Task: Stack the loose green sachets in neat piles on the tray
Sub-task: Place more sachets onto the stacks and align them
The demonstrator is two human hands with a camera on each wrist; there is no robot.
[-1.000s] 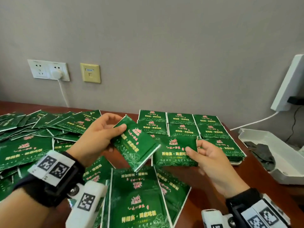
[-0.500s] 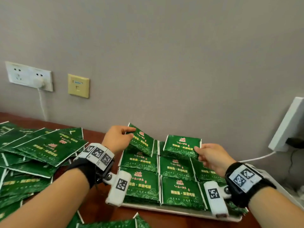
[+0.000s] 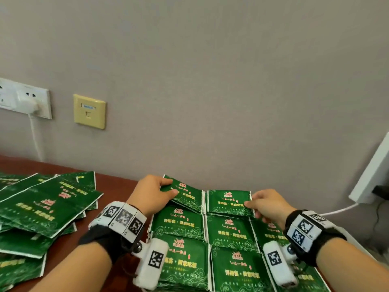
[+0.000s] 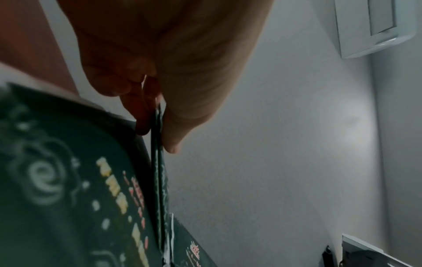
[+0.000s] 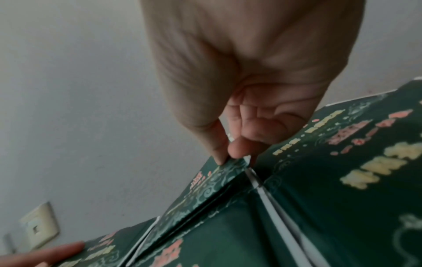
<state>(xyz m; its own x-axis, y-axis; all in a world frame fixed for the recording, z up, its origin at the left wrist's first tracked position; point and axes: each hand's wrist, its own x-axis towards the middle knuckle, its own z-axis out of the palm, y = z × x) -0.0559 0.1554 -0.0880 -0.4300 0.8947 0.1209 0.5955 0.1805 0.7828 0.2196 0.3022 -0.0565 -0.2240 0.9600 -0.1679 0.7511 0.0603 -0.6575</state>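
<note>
Printing: sachets dark green w/ white edges, red emblem, a row of yellow Chinese characters, pale swirl pattern at the bottom. Characters too blurred to read. No other legible writing; wrist bands carry black-and-white square code markers.
Left hand: holds the left sachet at its left edge, thumb on the printed face, fingers behind. Left wrist view shows the sachet edge-on, clamped between thumb and fingers. Sachet tilted, left edge raised, over the far-left pile.
Right hand: pinches the right sachet at its right edge, thumb on top, fingers curled under the corner. Sachet sits nearly flat on the far-middle pile.
Gap btwn the two: held sachets side by side, inner edges almost meeting.
Stacked piles: rows of sachets face up, edges aligned, in front of both hands. Tray under them mostly hidden.
Loose sachets: overlapping heap on the tabletop, left of the left wrist, well apart from the piles.
Wall: white socket w/ plug and cable; yellowed data port plate beside it.
</note>
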